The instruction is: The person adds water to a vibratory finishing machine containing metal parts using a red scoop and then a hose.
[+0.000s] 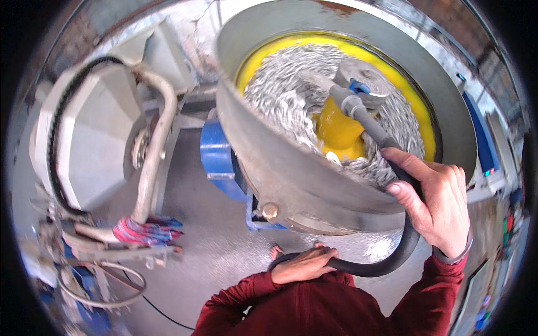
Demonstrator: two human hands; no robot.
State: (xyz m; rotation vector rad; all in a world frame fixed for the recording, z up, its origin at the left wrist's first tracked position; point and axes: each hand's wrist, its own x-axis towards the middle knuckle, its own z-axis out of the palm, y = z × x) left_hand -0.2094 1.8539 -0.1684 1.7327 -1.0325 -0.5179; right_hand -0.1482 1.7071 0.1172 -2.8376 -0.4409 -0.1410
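A black hose point(392, 262) runs from my waist in a curve up over the rim of a large round metal tub point(263, 148). My right hand point(440, 201) grips the hose near its grey pipe end point(367, 120), thumb and forefinger stretched along it. That end has a blue valve lever point(358, 87) and points into the tub. Farther down, at my waist, my left hand point(305, 265) is closed round the hose. Inside the tub, a mass of small grey pieces point(274, 75), blurred, surrounds a yellow centre column point(338, 131). A yellow lining point(423, 120) edges the mass.
To the left stands a pale, many-sided barrel machine point(95, 129) with a bent pipe point(159, 145). A red and blue cloth point(147, 231) hangs on its frame, above a coiled hose point(101, 302). A blue motor housing point(218, 151) juts from the tub's left side.
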